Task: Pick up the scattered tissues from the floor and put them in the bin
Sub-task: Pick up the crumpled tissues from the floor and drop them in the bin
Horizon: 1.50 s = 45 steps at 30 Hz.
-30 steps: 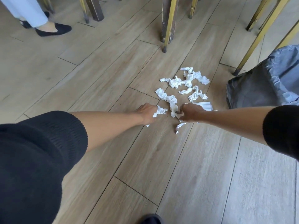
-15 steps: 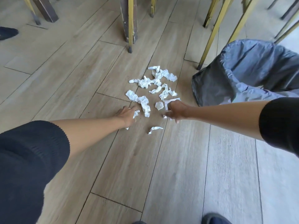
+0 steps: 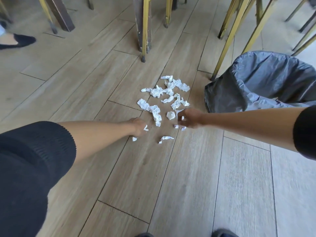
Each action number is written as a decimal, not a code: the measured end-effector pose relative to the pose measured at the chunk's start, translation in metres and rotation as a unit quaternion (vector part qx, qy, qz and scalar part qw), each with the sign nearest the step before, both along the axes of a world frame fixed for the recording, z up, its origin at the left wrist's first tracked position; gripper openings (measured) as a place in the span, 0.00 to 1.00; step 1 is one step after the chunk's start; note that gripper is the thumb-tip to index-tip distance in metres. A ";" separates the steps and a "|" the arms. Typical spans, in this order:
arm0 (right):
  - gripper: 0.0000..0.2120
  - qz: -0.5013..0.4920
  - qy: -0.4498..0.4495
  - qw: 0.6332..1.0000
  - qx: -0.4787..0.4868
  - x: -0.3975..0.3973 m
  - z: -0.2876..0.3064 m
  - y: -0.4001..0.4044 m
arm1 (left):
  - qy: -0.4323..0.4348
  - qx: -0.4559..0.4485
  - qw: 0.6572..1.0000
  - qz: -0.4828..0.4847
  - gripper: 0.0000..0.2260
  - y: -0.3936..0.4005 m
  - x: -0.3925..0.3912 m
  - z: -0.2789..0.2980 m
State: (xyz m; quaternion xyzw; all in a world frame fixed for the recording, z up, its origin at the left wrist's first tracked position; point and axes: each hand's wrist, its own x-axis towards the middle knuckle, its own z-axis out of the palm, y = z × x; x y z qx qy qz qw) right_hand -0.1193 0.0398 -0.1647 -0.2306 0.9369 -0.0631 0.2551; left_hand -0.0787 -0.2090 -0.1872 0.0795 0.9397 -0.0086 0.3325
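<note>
Several crumpled white tissues lie scattered on the wooden floor ahead of me. My left hand is closed around a tissue, white bits showing at its fingers. My right hand is closed on another tissue, white paper poking out above and below the fingers. A small twisted tissue lies alone on the floor between and just below the two hands. The bin, lined with a grey-black bag and open at the top, stands to the right of the tissues, just beyond my right forearm.
Yellow and dark chair and table legs stand beyond the tissues, more yellow legs behind the bin. Another person's black shoe is at the far left. My own shoe tips show at the bottom edge.
Both hands took hold of tissues and drew slightly apart. The view swung right and then back, bringing the bin more into view.
</note>
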 end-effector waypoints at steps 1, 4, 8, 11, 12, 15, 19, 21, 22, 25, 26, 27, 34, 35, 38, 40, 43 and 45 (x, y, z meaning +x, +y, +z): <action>0.10 0.005 0.006 1.000 -0.001 0.001 0.006 -0.003 | 0.001 0.007 1.000 0.006 0.14 0.002 -0.001 0.009; 0.13 0.009 0.026 1.000 -0.003 0.001 0.033 -0.006 | 0.020 0.044 0.999 0.020 0.15 0.009 -0.011 0.034; 0.12 -0.010 0.058 0.997 -0.058 -0.006 0.082 0.001 | 0.073 0.113 0.988 0.071 0.19 0.029 -0.026 0.076; 0.06 -0.039 0.050 0.993 -0.100 -0.011 0.129 0.017 | 0.129 0.168 0.973 0.092 0.18 0.059 -0.035 0.115; 0.05 -0.058 0.042 0.990 -0.119 -0.013 0.144 0.026 | 0.148 0.182 0.968 0.090 0.18 0.071 -0.038 0.128; 0.05 -0.136 0.032 0.975 -0.173 -0.020 0.181 0.061 | 0.201 0.219 0.952 0.078 0.23 0.110 -0.049 0.159; 0.09 -0.227 0.046 0.952 -0.200 -0.027 0.207 0.115 | 0.243 0.280 0.924 0.090 0.28 0.168 -0.057 0.197; 0.11 -0.273 0.046 0.937 -0.215 -0.027 0.210 0.143 | 0.237 0.325 0.906 0.129 0.30 0.197 -0.059 0.211; 0.12 -0.297 0.042 0.928 -0.219 -0.028 0.209 0.156 | 0.225 0.348 0.897 0.151 0.30 0.211 -0.060 0.215; 0.16 -0.372 0.034 0.899 -0.230 -0.027 0.205 0.192 | 0.169 0.398 0.878 0.206 0.29 0.246 -0.068 0.219; 0.17 -0.397 0.026 0.884 -0.246 -0.027 0.203 0.203 | 0.154 0.405 0.875 0.216 0.29 0.256 -0.070 0.218; 0.17 -0.426 0.020 0.866 -0.263 -0.027 0.201 0.212 | 0.141 0.409 0.874 0.221 0.29 0.264 -0.074 0.215; 0.09 -0.510 -0.041 0.759 -0.402 -0.024 0.196 0.246 | 0.090 0.466 0.833 0.285 0.35 0.305 -0.081 0.209; 0.11 -0.513 -0.044 0.751 -0.414 -0.024 0.194 0.248 | 0.075 0.482 0.822 0.293 0.36 0.310 -0.080 0.210; 0.15 -0.512 -0.041 0.755 -0.408 -0.024 0.194 0.251 | 0.013 0.532 0.800 0.278 0.34 0.324 -0.074 0.211; 0.12 -0.503 -0.028 0.764 -0.404 -0.022 0.196 0.250 | -0.017 0.546 0.798 0.255 0.34 0.331 -0.072 0.210; 0.13 -0.481 -0.002 0.777 -0.406 -0.025 0.201 0.245 | 0.012 0.540 0.806 0.241 0.36 0.330 -0.076 0.203; 0.13 -0.459 0.012 0.790 -0.406 -0.027 0.201 0.238 | 0.077 0.535 0.806 0.241 0.35 0.320 -0.080 0.196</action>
